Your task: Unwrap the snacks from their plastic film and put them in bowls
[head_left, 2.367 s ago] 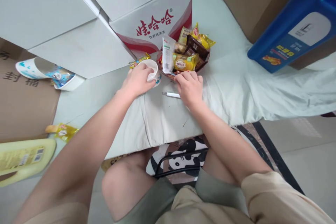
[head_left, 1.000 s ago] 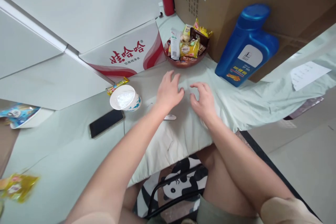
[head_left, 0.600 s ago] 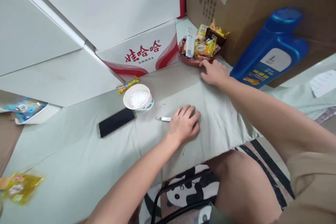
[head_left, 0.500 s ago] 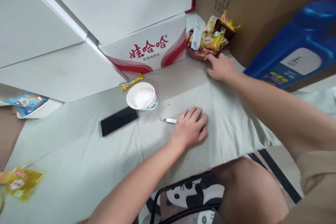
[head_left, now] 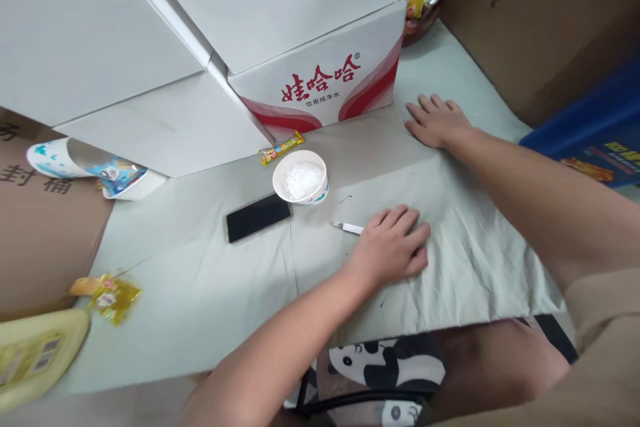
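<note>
My left hand [head_left: 393, 243] lies palm down on the pale green cloth [head_left: 200, 300], fingers a little curled and apart. From beneath it sticks out a slim metal tool [head_left: 349, 228] with a small forked-looking tip; its other end is hidden under the hand. Farther back, my right hand [head_left: 437, 121] rests open on the cloth, fingers spread, holding nothing. Past it, a brown basket [head_left: 417, 30] of wrapped snacks [head_left: 423, 3] stands partly hidden behind a white carton [head_left: 320, 93]. Left of my left hand is a paper cup [head_left: 315, 197] with white contents.
A black phone [head_left: 259, 219] lies beside the cup, with a yellow snack stick [head_left: 281, 148] behind. At left are a yellow wrapper [head_left: 117, 299], a pale yellow bottle [head_left: 43, 353] and tipped paper cups [head_left: 55, 159]. A blue bottle [head_left: 595, 127] and brown carton [head_left: 540, 33] flank the right.
The basket has moved back, partly behind the white carton. My right hand no longer touches it and now lies flat. The view has shifted left; my left hand stays over the tool.
</note>
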{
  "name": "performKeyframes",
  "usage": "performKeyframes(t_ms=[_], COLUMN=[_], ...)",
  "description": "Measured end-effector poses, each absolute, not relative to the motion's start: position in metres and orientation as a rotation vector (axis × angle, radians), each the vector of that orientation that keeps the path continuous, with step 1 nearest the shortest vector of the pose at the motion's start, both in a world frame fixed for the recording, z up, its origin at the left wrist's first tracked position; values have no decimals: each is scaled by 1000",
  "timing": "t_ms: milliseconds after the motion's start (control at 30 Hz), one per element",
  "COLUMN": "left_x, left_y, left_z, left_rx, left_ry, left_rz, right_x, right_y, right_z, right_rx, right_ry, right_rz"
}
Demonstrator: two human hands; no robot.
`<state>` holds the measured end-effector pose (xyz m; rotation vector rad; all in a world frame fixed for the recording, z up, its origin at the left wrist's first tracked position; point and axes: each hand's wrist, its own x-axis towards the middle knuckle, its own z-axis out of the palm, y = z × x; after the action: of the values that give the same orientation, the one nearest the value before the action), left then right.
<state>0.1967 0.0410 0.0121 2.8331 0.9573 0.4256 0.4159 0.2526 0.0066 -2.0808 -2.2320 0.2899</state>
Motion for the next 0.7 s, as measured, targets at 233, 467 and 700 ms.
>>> performKeyframes(t_ms=[233, 467, 700], left_x=[206, 185, 104], left_y=[41, 5, -65], left_z=[19, 66, 47], left_rx=[2752, 2781, 2518], left_ry=[1062, 1087, 1150], left_rz=[241, 599, 1025], right_x=[433, 446, 323], right_y=[114, 47, 40], right_z=[17, 61, 118], right_rx=[-2030, -1708, -1267], right_ry=[-2412, -2643, -2557], right_rz=[304, 197, -7])
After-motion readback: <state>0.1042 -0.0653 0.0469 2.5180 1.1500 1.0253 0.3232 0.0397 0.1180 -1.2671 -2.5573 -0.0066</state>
